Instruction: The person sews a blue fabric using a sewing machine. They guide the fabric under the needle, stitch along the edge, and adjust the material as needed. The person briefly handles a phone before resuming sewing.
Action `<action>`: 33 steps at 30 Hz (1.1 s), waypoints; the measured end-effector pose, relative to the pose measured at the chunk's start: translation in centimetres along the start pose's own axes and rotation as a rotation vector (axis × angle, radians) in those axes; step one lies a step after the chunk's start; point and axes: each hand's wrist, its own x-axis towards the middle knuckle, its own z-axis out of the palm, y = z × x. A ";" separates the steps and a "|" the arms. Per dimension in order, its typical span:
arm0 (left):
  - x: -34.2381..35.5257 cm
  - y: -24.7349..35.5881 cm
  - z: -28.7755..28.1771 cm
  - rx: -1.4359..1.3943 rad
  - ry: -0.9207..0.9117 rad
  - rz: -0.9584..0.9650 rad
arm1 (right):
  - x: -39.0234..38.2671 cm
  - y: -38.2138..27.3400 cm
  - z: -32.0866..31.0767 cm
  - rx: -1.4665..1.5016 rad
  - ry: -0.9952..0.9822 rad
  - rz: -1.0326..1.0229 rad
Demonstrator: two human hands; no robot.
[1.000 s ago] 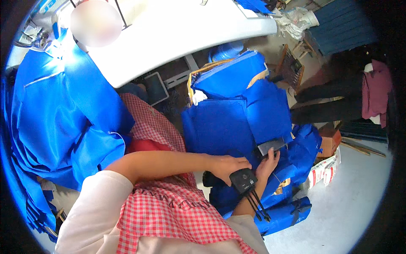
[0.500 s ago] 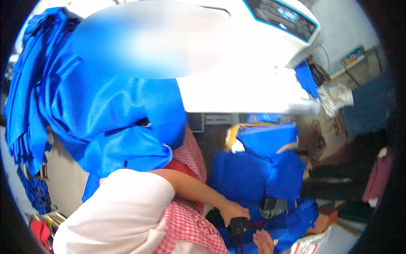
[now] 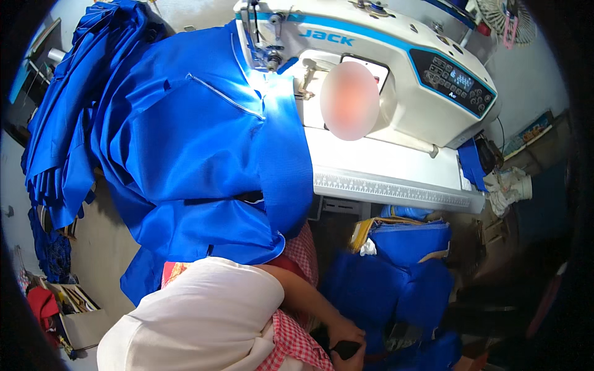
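Note:
My left hand [image 3: 345, 334] is low, right of my red checked apron [image 3: 296, 342], its fingers closed round a small black object [image 3: 346, 350] whose kind I cannot make out. More skin shows below that object at the lower edge; whether it belongs to my right hand cannot be told. A large piece of blue fabric [image 3: 185, 142] drapes across the sewing machine table and down towards my lap. It lies under the needle area of the white sewing machine [image 3: 365, 37], and neither hand visibly touches it. A pale stitched line crosses the fabric near the needle.
Folded blue pieces [image 3: 411, 241] are stacked below the table's right side. A ruler strip [image 3: 396, 189] edges the white table. Bunched blue fabric [image 3: 74, 123] hangs at the far left. An open box [image 3: 80, 309] stands at the lower left, and a small fan [image 3: 507, 21] at the upper right.
The view has tilted up, so the sewing machine shows more and everything sits lower. My left hand keeps hold of the black object. My right hand, spread beside it earlier, is no longer plainly seen.

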 end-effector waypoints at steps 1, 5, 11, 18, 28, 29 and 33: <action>0.1 -0.4 0.3 0.019 -0.001 0.008 | -0.1 0.3 0.6 -0.005 0.044 -0.021; -1.0 -0.7 0.5 0.198 0.081 0.086 | -0.2 -0.5 0.3 0.028 0.086 -0.030; -1.5 -0.5 -0.4 0.623 0.188 0.030 | -0.5 -0.2 0.0 0.008 0.149 -0.064; -0.6 -0.9 -1.2 0.483 0.198 0.110 | -0.6 -1.1 -0.7 -0.019 0.165 -0.043; -6.1 6.0 -5.8 0.265 0.375 -0.023 | 0.2 1.1 0.3 -0.028 0.107 0.012; -8.2 8.6 -7.3 0.163 0.415 -0.011 | 0.6 1.7 0.5 -0.034 0.094 -0.009; -17.0 15.4 -10.3 0.281 0.655 -0.077 | 1.7 1.1 -1.1 -0.088 -0.086 0.053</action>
